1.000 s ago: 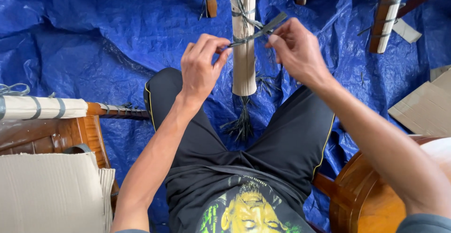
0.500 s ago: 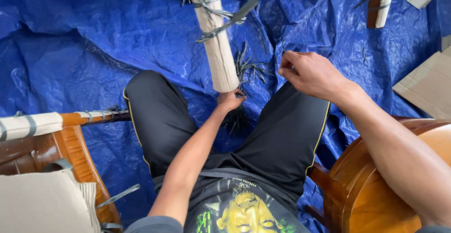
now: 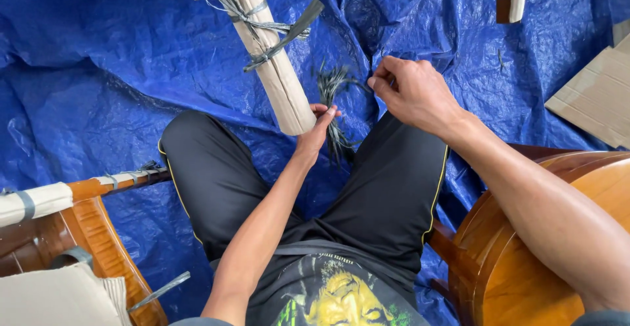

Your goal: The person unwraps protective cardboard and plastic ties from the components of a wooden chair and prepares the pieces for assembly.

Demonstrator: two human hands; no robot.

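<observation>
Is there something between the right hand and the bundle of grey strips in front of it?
Nothing visible. The right hand already pinches strands pulled from the bundle of grey strips, while the left hand reaches it from below, beside the paper-wrapped leg.

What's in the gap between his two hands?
In the head view, a loose bunch of grey straps sits between the left hand and the right hand, over the blue tarp.
</observation>
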